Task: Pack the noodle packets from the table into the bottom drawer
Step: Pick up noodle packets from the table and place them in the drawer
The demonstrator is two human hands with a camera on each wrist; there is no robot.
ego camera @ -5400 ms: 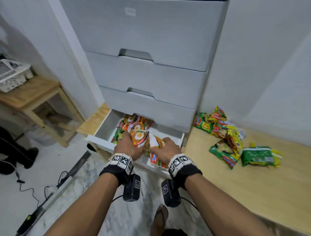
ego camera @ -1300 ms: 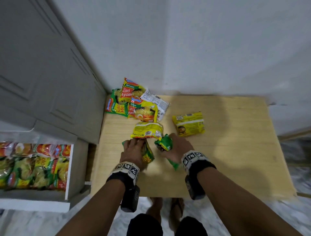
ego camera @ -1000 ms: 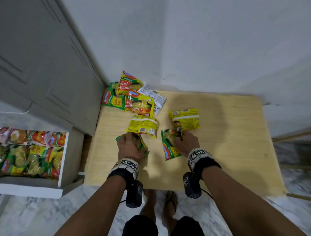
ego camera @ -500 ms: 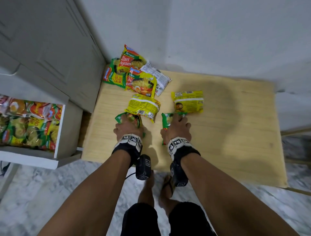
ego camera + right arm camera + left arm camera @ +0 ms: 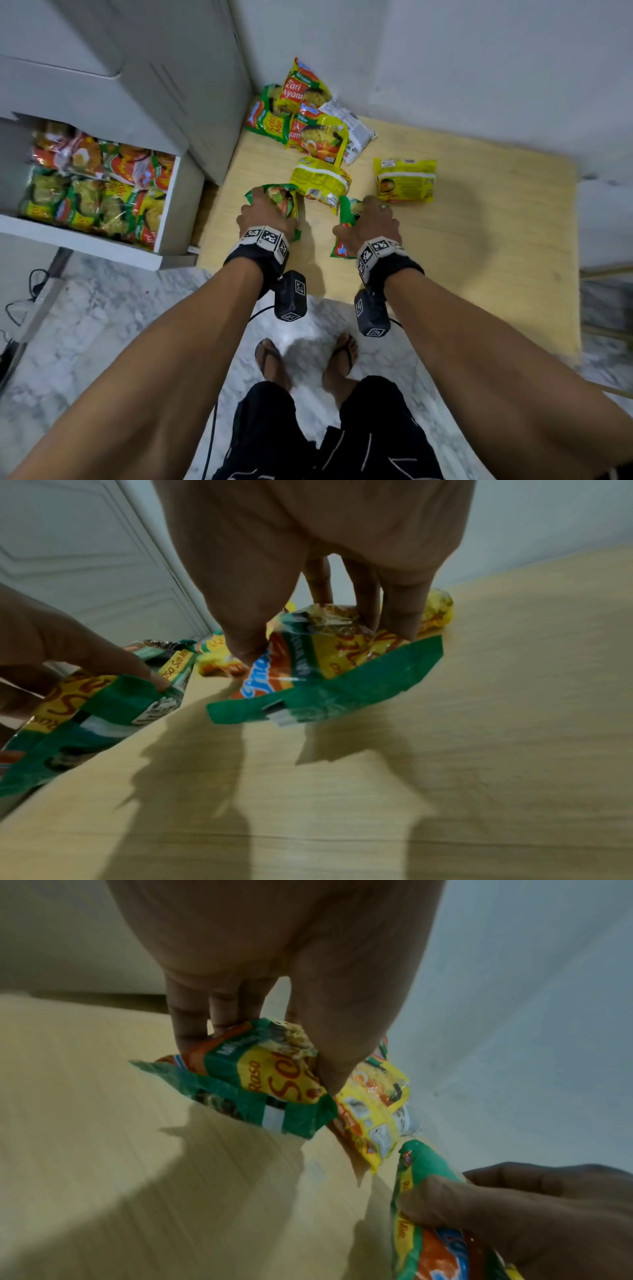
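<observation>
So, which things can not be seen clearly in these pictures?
- Green soto noodle packet in the left hand: head view, mostly covered by the hand.
- Second green noodle packet under the right hand: same.
- Open white bottom drawer: head view, back hidden by the grey cabinet above.
- Small print on the yellow packets: too small.

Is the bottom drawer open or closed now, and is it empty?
Open and not empty. The bottom drawer is pulled out from the cabinet, and noodle packets lie packed inside it.
</observation>
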